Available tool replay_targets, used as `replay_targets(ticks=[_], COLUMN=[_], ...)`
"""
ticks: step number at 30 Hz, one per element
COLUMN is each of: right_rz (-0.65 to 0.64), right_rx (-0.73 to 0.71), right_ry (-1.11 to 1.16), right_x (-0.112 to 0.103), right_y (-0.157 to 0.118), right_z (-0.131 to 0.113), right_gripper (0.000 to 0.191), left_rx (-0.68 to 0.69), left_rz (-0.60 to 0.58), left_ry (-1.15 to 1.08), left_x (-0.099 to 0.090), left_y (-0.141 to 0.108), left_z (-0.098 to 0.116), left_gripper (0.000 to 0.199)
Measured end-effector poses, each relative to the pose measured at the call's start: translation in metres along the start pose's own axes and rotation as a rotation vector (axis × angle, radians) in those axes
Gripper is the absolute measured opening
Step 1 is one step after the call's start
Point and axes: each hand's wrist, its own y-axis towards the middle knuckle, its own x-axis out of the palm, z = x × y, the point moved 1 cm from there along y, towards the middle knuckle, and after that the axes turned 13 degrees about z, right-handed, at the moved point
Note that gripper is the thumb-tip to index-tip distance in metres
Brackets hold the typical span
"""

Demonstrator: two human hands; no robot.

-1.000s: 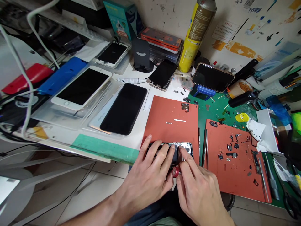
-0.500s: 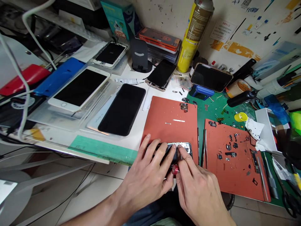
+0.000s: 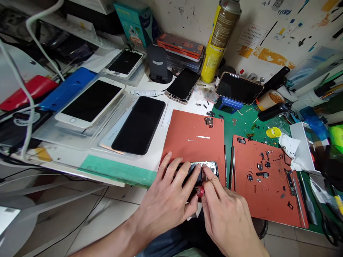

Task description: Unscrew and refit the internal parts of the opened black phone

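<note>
An opened phone (image 3: 213,170) lies across the front edge of a red-brown mat (image 3: 184,123), with bright inner parts showing at its right end. My left hand (image 3: 171,185) is spread over its left part, fingertips on the top and thumb by the near edge, gripping it. In my right hand (image 3: 227,210) is a screwdriver with a red round end (image 3: 200,191), pinched between thumb and fingers. The right index fingertip presses on the phone beside the left one. My fingers hide the screwdriver's shaft and much of the phone.
A second mat (image 3: 268,200) on the right bears several small phone parts. Tweezers (image 3: 233,167) lie between the mats. To the left sit a black phone (image 3: 139,125) and a white phone (image 3: 91,101). A yellow spray can (image 3: 218,43) stands at the back.
Both hands keep nearly the same hold on the phone. The red end of the screwdriver has shifted very slightly; the view has moved a little.
</note>
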Motion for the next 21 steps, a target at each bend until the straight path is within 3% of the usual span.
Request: replay_targets(ticks=[21], right_rz=[0.026], right_rx=[0.026], right_ry=[0.001], right_x=[0.002], right_y=[-0.0039], right_z=[0.0005], right_gripper=[0.022], left_rx=[0.027], left_rz=[0.002], left_ry=[0.011], left_x=[-0.0014], left_y=[0.0044], left_z=[-0.0015], left_gripper=[0.045])
